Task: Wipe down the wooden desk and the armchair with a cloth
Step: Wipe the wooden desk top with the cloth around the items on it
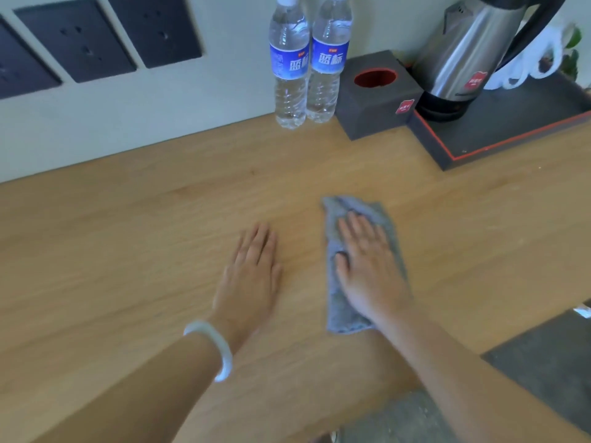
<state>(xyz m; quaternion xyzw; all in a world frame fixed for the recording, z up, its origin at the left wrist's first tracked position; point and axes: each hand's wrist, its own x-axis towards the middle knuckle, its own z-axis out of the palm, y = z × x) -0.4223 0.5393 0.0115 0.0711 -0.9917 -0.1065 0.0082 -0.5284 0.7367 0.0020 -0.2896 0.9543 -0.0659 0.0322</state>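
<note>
The wooden desk [128,238] fills most of the view. A grey cloth [335,295] lies flat on it, right of centre. My right hand [367,266] presses flat on top of the cloth, fingers extended and close together. My left hand [252,273] rests flat on the bare wood just left of the cloth, holding nothing; a pale bangle [214,350] circles that wrist. The armchair is not in view.
Two water bottles [307,65] stand at the back by the wall. To their right sits a dark tissue box [377,100], then a dark tray [499,135] with a steel kettle [463,55]. Wall sockets [73,39] are at upper left. Dark floor [550,356] shows beyond the desk's lower right edge.
</note>
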